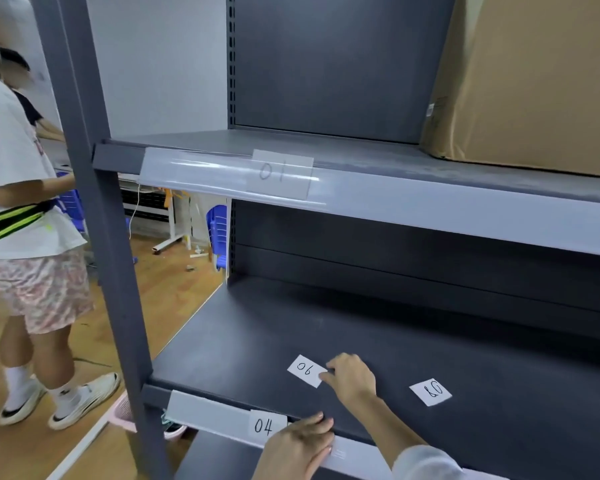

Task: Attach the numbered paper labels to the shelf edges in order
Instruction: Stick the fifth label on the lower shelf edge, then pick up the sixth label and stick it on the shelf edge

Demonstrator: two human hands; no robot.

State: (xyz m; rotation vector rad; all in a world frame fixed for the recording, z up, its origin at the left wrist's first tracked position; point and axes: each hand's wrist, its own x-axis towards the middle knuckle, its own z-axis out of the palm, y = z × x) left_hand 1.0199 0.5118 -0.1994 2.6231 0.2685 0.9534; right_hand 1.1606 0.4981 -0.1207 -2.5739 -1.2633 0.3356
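Head view: right-hand fingers [326,377] pinch "06" label [306,370] edge on shelf [243,348].

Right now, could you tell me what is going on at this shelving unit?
A person is labelling the shelf edges with numbered papers. Label 01 already sits in the upper shelf's edge strip, and label 04 in the lower one. The left hand rests on the lower edge beside 04, while the right hand touches loose label 06 lying on the lower shelf. Another loose label lies further right. A second person stands on the left.
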